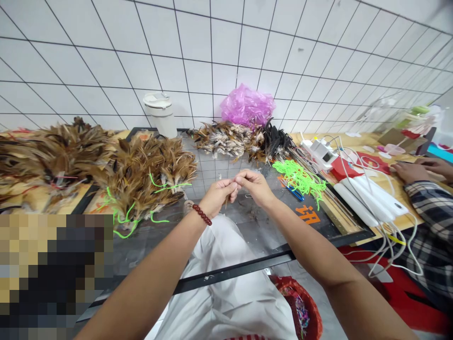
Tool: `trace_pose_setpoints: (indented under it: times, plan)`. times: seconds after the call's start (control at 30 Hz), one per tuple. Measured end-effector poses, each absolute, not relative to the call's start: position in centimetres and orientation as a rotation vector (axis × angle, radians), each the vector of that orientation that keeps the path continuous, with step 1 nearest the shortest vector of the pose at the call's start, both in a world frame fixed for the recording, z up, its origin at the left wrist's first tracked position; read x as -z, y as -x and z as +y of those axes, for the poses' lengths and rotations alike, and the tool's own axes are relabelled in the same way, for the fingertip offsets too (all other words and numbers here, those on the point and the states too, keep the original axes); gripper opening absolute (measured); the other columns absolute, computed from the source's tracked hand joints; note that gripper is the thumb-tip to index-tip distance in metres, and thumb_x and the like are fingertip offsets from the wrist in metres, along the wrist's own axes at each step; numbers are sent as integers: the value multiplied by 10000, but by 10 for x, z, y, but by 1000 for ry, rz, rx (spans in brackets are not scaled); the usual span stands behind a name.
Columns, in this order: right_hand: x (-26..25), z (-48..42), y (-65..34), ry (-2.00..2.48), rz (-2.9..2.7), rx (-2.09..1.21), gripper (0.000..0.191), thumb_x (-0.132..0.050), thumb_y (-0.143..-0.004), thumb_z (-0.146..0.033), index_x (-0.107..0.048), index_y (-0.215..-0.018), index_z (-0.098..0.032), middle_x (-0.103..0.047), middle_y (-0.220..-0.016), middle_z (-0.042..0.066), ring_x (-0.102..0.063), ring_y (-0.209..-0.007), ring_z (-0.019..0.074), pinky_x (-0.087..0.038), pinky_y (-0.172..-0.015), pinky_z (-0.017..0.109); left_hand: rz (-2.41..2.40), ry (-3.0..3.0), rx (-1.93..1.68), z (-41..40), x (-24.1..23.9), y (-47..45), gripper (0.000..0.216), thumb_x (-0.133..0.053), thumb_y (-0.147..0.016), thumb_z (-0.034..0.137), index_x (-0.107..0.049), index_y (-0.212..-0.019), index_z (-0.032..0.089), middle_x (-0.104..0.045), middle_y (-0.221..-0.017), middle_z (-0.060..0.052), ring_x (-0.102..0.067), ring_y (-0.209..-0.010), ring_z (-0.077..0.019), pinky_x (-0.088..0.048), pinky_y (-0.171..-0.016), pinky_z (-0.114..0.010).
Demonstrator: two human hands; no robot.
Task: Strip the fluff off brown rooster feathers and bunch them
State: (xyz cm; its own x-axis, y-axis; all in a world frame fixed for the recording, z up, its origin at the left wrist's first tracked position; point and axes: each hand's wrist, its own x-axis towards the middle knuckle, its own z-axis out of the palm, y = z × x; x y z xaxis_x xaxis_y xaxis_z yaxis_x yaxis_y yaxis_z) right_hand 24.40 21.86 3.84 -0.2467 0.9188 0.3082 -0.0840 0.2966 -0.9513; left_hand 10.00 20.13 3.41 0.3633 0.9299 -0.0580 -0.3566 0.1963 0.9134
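Over the dark tabletop [219, 165], my left hand [220, 194] and my right hand [255, 186] meet with fingertips touching. Both are closed in a pinch. A small brownish bit shows beneath the left fingers, but what they hold is too small to name. A dark red bead bracelet [202, 215] circles my left wrist. To the left lies a heap of brown feathers [141, 170], several of its bunches tied with green cord [123, 233]. Loose bright green cords [300, 179] are piled right of my hands. Beyond my hands are white-brown feathers [226, 139] and black feathers [278, 141].
A lidded white cup [161, 115] and a pink plastic bag [247, 106] stand by the tiled wall. At right are a white power strip [375, 200], cables and a co-worker's hands [410, 172]. A red basket [313, 302] sits below the table edge.
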Motion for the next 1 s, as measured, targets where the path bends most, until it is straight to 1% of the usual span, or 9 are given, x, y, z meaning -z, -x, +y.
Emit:
trace_pose_setpoints:
  times: [0.1, 0.17, 0.27, 0.37, 0.47, 0.57, 0.67, 0.83, 1.0]
  plan:
    - [-40, 219, -247, 846, -1435, -1154, 311, -671, -740, -495, -621, -687, -193, -541, -631, -20, -497, -610, 118, -433, -649, 276, 730, -943, -1033, 201, -38, -100, 322, -755, -641, 390, -664, -786, 117, -641, -676, -45, -579, -603, -120, -450, -592, -233]
    - [-39, 220, -250, 857, -1474, -1104, 305, -666, -748, -492, -628, -682, -196, -555, -652, -13, -514, -635, 128, -438, -674, 286, 758, -915, -1044, 201, -39, -99, 372, -744, -645, 439, -678, -828, 122, -666, -714, -57, -605, -645, -137, -469, -632, -249]
    - [-38, 222, -251, 876, -1570, -934, 269, -682, -748, -456, -657, -663, -201, -564, -695, -1, -527, -720, 138, -425, -744, 289, 825, -1005, -1027, 201, -40, -99, 331, -733, -658, 433, -682, -734, 114, -654, -660, -53, -581, -592, -119, -448, -597, -229]
    - [-36, 222, -248, 913, -1608, -900, 281, -666, -758, -471, -673, -670, -205, -550, -693, 4, -521, -719, 141, -429, -732, 288, 887, -1092, -1059, 200, -40, -100, 274, -732, -666, 361, -644, -592, 112, -611, -576, -32, -535, -533, -91, -427, -567, -210]
    - [-38, 219, -246, 936, -1607, -893, 305, -574, -827, -499, -707, -863, -227, -585, -811, 25, -549, -799, 155, -447, -793, 311, 876, -1017, -1101, 199, -40, -102, 247, -728, -671, 336, -636, -610, 114, -574, -535, -13, -533, -522, -95, -452, -578, -223]
    - [-42, 214, -247, 890, -1730, -778, 384, -507, -876, -490, -627, -1173, -278, -574, -1121, 56, -532, -1052, 180, -402, -961, 349, 850, -906, -1122, 200, -39, -102, 244, -737, -666, 333, -629, -668, 114, -565, -546, -4, -549, -524, -102, -486, -589, -247]
    - [-43, 211, -248, 838, -1885, -723, 416, -471, -902, -471, -585, -1248, -269, -524, -1264, 71, -472, -1195, 190, -325, -1061, 365, 849, -877, -1142, 202, -36, -102, 261, -728, -680, 331, -584, -629, 119, -556, -548, -4, -545, -494, -97, -473, -538, -232]
    - [-37, 216, -249, 837, -1913, -819, 437, -446, -907, -496, -589, -1246, -262, -549, -1280, 69, -458, -1231, 189, -301, -1089, 383, 882, -919, -1159, 203, -34, -101, 260, -709, -704, 321, -570, -604, 125, -521, -521, 11, -504, -444, -70, -427, -480, -192]
    - [-37, 221, -249, 853, -1703, -961, 392, -581, -826, -501, -660, -1129, -265, -620, -1135, 55, -531, -1121, 186, -362, -1031, 378, 834, -931, -1135, 201, -37, -100, 216, -715, -690, 308, -614, -656, 120, -501, -525, 25, -473, -435, -64, -454, -505, -213]
